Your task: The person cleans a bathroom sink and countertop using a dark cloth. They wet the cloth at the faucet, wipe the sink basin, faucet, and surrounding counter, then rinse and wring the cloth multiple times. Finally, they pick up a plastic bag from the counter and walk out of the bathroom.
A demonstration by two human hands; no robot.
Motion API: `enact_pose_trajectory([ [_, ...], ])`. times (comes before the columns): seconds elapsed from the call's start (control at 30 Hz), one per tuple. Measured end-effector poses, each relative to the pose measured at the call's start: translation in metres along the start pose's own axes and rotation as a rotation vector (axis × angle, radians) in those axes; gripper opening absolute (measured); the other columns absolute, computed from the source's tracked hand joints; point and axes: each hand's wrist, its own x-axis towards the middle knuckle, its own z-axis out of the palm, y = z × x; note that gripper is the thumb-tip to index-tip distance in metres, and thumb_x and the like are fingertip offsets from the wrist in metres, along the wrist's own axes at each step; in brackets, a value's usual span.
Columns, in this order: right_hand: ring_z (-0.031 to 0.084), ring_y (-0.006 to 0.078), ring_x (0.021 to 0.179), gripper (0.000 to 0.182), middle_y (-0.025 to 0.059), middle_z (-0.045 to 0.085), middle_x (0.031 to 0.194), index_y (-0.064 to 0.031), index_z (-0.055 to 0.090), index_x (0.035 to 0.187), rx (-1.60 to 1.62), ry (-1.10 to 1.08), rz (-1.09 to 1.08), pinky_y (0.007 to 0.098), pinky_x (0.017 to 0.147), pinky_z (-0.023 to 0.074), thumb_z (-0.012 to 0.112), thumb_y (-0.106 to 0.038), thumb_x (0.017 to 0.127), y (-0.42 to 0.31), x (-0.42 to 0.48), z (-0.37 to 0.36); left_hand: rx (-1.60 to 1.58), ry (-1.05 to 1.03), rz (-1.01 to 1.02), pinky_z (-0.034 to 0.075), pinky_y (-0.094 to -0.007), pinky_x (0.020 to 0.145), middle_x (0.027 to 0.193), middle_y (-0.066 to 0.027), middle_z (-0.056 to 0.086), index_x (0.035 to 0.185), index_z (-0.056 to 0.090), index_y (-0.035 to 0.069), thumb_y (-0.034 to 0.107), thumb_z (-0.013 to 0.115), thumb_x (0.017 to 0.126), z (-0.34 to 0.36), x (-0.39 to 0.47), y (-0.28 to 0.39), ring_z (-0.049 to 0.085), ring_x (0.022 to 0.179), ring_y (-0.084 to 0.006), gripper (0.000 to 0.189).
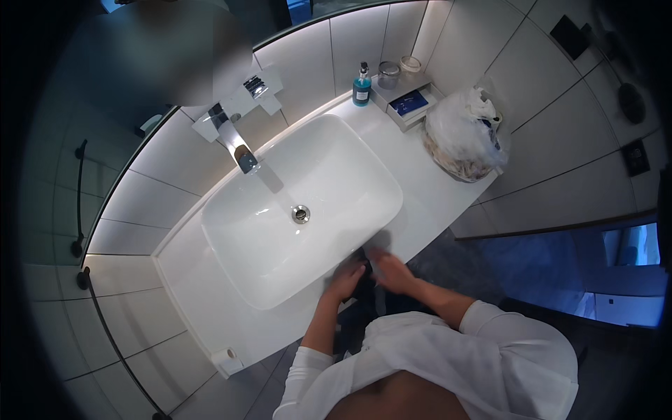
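Observation:
At the front edge of the white countertop (425,220), just before the washbasin (273,262), my two hands are close together. My left hand (344,283) is bent around a black item (362,281), possibly cloth, with its thumb toward the right. My right hand (391,272) is beside the same item, its fingers blurred; whether it grips the item is unclear. The black item is mostly hidden between the hands, so its exact kind cannot be told. Inside the white basin, a metal drain (301,214) sits below the chrome faucet (236,147).
A blue pump bottle (361,89) stands at the back beside a small drawer box (401,121) with glasses (389,74) on top. A filled clear plastic bag (462,136) sits at the right end. A paper roll (228,357) hangs at the near left corner, near a wall rail (118,346).

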Motion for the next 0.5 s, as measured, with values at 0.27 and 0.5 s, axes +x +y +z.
enact_pose_trajectory([
  [0.27, 0.020, 0.0270, 0.136, 0.080, 0.0108, 0.026, 0.145, -0.0147, 0.033, 0.137, -0.263, -0.182, -0.424, 0.0477, 0.107, 0.0206, 0.062, -0.052, 0.072, 0.056, 0.028, 0.063, 0.264, 0.342, -0.036, 0.036, -0.0428, 0.098, 0.116, -0.0209, 0.054, 0.112, 0.056, 0.002, 0.011, 0.045, 0.085, 0.025, -0.093, 0.007, 0.047, 0.113, -0.0376, 0.030],
  [0.5, 0.026, 0.0231, 0.134, 0.072, 0.0045, 0.033, 0.142, -0.0230, 0.043, 0.130, -0.409, 0.034, -0.184, 0.0513, 0.106, 0.0245, 0.072, -0.038, 0.066, 0.180, 0.007, -0.051, 0.259, 0.168, -0.596, 0.043, -0.0416, 0.089, 0.107, -0.0213, 0.059, 0.106, 0.061, 0.002, 0.022, 0.051, 0.084, 0.045, -0.167, -0.043, 0.055, 0.103, -0.0376, 0.032],
])
